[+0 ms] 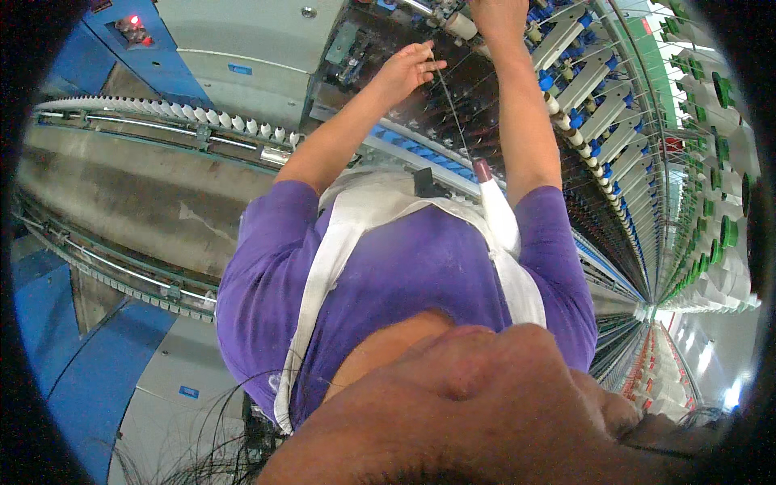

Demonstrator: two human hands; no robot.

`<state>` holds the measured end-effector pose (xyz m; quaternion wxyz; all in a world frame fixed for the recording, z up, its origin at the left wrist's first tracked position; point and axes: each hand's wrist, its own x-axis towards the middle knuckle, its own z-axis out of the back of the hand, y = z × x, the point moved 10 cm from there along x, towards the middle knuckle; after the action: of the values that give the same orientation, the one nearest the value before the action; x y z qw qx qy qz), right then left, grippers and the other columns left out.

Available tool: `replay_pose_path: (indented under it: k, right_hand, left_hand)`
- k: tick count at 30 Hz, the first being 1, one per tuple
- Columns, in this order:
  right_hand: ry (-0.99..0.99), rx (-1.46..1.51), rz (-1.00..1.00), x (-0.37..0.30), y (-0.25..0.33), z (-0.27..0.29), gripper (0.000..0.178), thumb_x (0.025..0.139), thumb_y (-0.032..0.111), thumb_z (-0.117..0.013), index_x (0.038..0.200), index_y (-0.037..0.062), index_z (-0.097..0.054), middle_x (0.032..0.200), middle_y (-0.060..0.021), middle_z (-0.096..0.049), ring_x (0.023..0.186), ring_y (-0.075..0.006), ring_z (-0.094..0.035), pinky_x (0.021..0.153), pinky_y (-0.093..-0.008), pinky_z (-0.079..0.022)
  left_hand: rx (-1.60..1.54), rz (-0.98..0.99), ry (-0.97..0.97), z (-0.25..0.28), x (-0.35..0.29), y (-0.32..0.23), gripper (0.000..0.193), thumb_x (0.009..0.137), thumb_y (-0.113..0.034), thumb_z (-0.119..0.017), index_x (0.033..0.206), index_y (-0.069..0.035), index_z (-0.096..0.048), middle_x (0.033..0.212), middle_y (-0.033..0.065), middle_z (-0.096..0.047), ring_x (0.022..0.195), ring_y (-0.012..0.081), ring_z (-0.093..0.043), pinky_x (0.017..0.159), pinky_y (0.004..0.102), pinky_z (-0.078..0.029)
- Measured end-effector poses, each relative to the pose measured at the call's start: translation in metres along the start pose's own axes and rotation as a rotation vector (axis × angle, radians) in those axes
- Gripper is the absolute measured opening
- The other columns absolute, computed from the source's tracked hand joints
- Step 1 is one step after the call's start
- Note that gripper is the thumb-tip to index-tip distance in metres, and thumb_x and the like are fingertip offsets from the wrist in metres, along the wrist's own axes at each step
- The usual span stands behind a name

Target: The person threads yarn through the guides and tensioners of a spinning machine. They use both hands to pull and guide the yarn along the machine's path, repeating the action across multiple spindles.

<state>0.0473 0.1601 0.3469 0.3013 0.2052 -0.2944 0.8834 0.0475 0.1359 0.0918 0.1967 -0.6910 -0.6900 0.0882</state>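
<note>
My left hand (408, 71) is raised in front of the spinning machine, its thumb and index finger pinched at a thin yarn (453, 109). That yarn runs taut down to the purple tip of a white yarn bobbin (501, 217), which stands tilted against the white apron (343, 222) at my chest. Higher up and to the right, my right hand (498, 18) reaches to the machine's rollers beside a pale roller (461, 26). The upper edge cuts off its fingers, so what they hold is hidden.
Drafting arms with blue parts (584, 85) line the machine on the right, below white spools with green holders (722, 89). A curved row of white bobbins (200, 115) stands on a rail at left. Blue and grey cabinets (242, 32) and a red-lit panel (135, 31) are behind.
</note>
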Motion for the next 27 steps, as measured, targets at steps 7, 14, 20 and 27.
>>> replay_pose_path:
  k: [7, 14, 20, 27]
  right_hand:
    - [0.375, -0.306, -0.281, -0.015, -0.035, -0.047, 0.021, 0.086, 0.017, -0.062, 0.1, 0.006, -0.074, 0.123, -0.014, -0.058, 0.125, -0.0326, -0.043, 0.097, -0.0529, -0.034]
    - [0.264, -0.197, -0.283, -0.018, -0.034, -0.037, 0.02, 0.082, 0.017, -0.068, 0.097, 0.0069, -0.075, 0.122, -0.0116, -0.058, 0.124, -0.0326, -0.042, 0.094, -0.0539, -0.033]
    - [0.156, -0.053, -0.232, -0.02, -0.024, -0.018, 0.019, 0.079, 0.019, -0.071, 0.095, 0.0089, -0.075, 0.119, -0.0103, -0.059, 0.119, -0.0326, -0.045, 0.093, -0.0547, -0.034]
    - [-0.535, 0.345, -0.355, -0.061, -0.033, 0.018, 0.011, 0.08, 0.018, -0.069, 0.083, 0.0078, -0.073, 0.107, -0.0136, -0.063, 0.102, -0.0325, -0.056, 0.083, -0.0489, -0.043]
  left_hand:
    - [0.059, 0.172, 0.059, 0.003, -0.007, 0.018, 0.006, 0.094, -0.012, -0.064, 0.091, -0.009, -0.06, 0.144, 0.0098, -0.047, 0.118, 0.0308, -0.06, 0.07, 0.0309, -0.054]
    - [0.209, 0.272, 0.027, 0.014, -0.05, 0.033, 0.009, 0.097, -0.017, -0.059, 0.094, -0.01, -0.059, 0.119, 0.0134, -0.066, 0.087, 0.0154, -0.063, 0.067, 0.027, -0.049]
    - [0.612, 0.199, -0.088, 0.036, -0.082, 0.027, 0.011, 0.094, -0.018, -0.063, 0.092, -0.007, -0.065, 0.105, 0.0088, -0.068, 0.078, 0.0098, -0.059, 0.072, 0.0265, -0.049]
    - [1.542, -0.811, -0.094, 0.011, -0.009, -0.031, 0.024, 0.091, -0.03, -0.067, 0.099, -0.008, -0.07, 0.092, 0.0059, -0.071, 0.087, 0.021, -0.065, 0.078, 0.0317, -0.05]
